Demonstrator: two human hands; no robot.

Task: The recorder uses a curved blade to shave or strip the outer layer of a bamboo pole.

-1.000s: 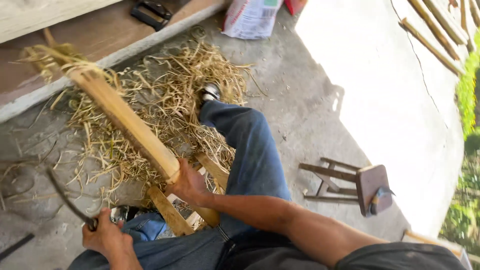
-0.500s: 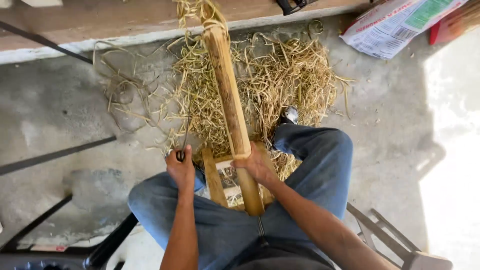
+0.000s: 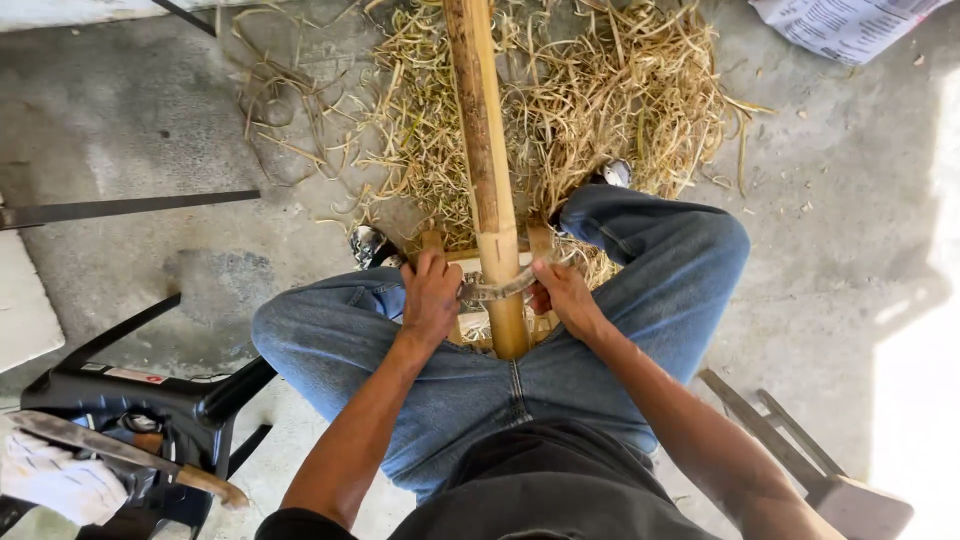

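The long tan bamboo pole (image 3: 487,160) lies between the person's knees, its near end resting on a small wooden stand (image 3: 470,262) just in front of the lap, its far end running off the top edge of the view over a heap of pale straw-like shavings (image 3: 590,110) on the grey concrete floor (image 3: 130,130). Its long axis runs straight away from the person, near end toward the body, almost upright in the head view with a slight lean to the left at the top.

A curved metal two-handled blade (image 3: 497,287) crosses the pole just above its near end. The left hand (image 3: 430,297) is clenched around the blade's left grip, and the right hand (image 3: 562,293) is closed around the right grip, both close beside the pole.

The risks, as I judge them: the blade faces the lap, so a sudden slip along the smooth skin could carry the edge toward the thighs in blue jeans (image 3: 640,290). A node ridge sits just beside the blade and could snag it. The round pole could roll on the stand, twisting the cut. Uneven pull from one hand could dig a corner in.
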